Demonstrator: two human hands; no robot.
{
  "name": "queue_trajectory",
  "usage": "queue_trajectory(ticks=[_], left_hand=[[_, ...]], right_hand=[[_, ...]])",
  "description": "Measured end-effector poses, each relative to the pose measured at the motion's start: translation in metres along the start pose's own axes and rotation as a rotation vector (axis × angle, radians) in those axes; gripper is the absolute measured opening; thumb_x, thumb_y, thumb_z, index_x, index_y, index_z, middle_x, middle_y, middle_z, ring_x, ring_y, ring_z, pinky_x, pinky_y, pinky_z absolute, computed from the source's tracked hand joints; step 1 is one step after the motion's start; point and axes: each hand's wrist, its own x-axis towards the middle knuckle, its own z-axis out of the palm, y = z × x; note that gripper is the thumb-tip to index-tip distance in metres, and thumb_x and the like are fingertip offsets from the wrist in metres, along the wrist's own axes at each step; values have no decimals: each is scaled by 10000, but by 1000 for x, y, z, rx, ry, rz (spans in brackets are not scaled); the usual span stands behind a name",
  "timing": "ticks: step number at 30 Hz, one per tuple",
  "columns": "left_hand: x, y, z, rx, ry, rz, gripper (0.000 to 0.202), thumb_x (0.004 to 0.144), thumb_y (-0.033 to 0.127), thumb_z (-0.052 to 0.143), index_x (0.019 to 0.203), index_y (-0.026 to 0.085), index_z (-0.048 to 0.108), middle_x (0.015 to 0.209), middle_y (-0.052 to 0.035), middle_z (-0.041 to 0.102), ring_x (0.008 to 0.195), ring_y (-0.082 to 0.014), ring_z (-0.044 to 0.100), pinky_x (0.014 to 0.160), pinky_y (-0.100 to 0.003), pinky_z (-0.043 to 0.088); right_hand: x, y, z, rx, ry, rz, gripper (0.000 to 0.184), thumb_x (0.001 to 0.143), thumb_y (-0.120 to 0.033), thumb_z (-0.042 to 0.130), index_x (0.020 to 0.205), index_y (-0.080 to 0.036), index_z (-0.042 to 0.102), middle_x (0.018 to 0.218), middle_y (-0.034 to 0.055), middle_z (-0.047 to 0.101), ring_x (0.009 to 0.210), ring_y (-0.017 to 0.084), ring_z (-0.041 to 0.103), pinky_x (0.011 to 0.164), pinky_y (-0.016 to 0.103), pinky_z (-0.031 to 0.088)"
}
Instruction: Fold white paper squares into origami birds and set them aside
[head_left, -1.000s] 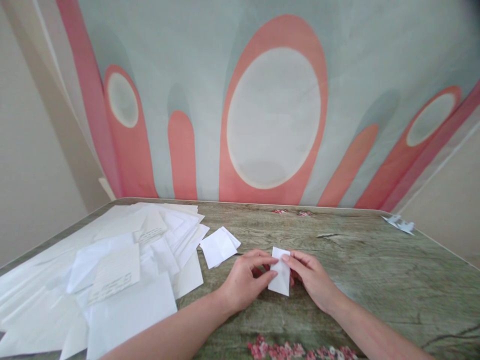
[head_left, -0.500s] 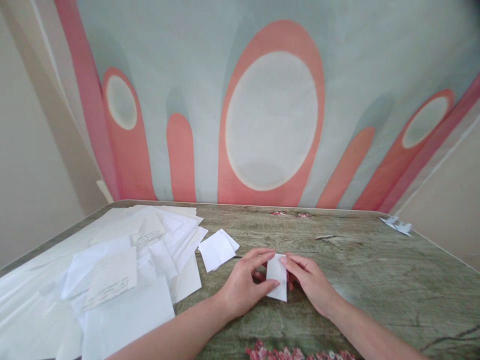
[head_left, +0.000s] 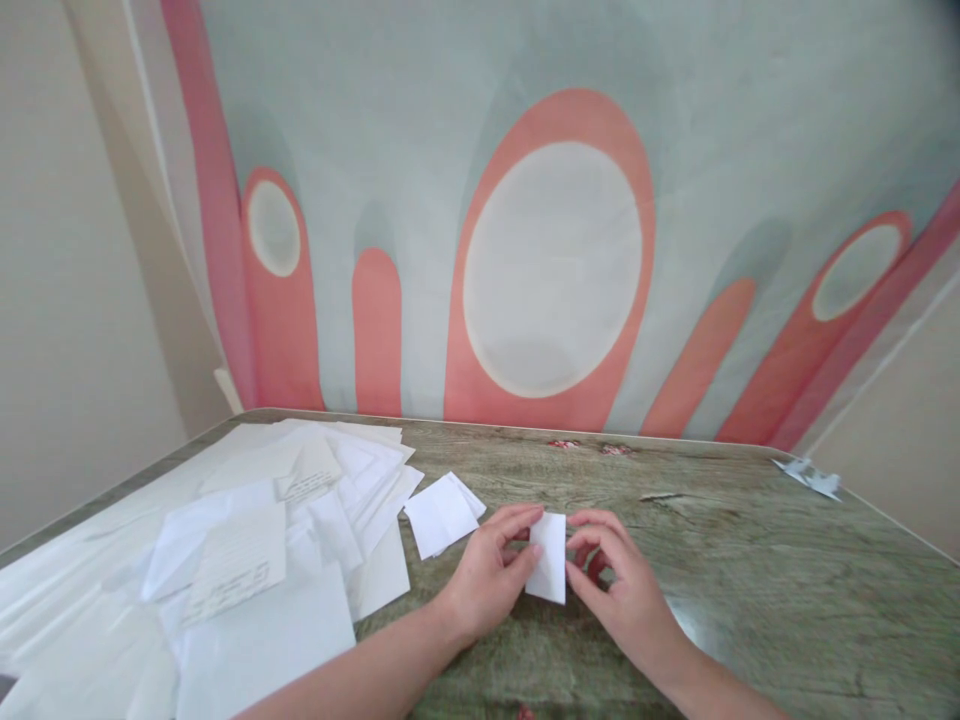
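The left hand point(head_left: 487, 580) pinches a small white paper rectangle point(head_left: 551, 562) by its 9 o'clock side, thumb on the front. It likely holds just this 1 side to keep the paper steady and leave the other side free. The right hand point(head_left: 626, 580) is loosely curled at 3 o'clock, fingertips right by the edge; I can't tell if they touch it.

From the rectangle, small square paper sheets point(head_left: 441, 515) overlap at 10 o'clock, maybe put there for easy reach. The big messy paper pile point(head_left: 262, 640) is at 9 o'clock, perhaps so the 2 hands have room over the wood-grain table point(head_left: 720, 540).

The rectangle is taller than wide, with straight edges and no writing I can see. It looks folded, but its layers are too small to count.
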Motion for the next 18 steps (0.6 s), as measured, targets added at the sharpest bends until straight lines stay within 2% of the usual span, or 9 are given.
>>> queue_trajectory(ticks=[3,9,13,18], left_hand=[[-1,2,1,-10,-44,-15,347,792,216,558,1137,188,583,1219,-111,488,994,-207,547,765,-305,516],[-2,-1,3,-66,-93,-37,389,776,255,592,1158,184,575,1233,-103,528,1028,-221,555,873,-346,468],[-1,-1,3,-239,-122,-132,426,757,304,615,1151,147,573,1098,-104,633,998,-236,584,882,-378,453],[0,5,1,-198,-106,-201,400,735,356,626,1086,163,624,1038,-75,667,952,-242,597,845,-380,458]], right_hand=[[0,4,-2,-80,29,-89,164,761,-124,552,902,-208,536,1017,66,470,654,120,519,560,256,476],[-1,6,-5,-242,-101,-282,299,799,-82,500,983,-281,625,893,36,489,727,144,541,632,274,473],[0,3,-5,-265,-99,-271,323,803,-81,489,1018,-280,628,871,42,500,717,149,544,625,274,473],[2,2,-6,-260,-102,-215,263,815,-123,503,989,-266,640,870,48,506,712,156,546,630,279,473]])
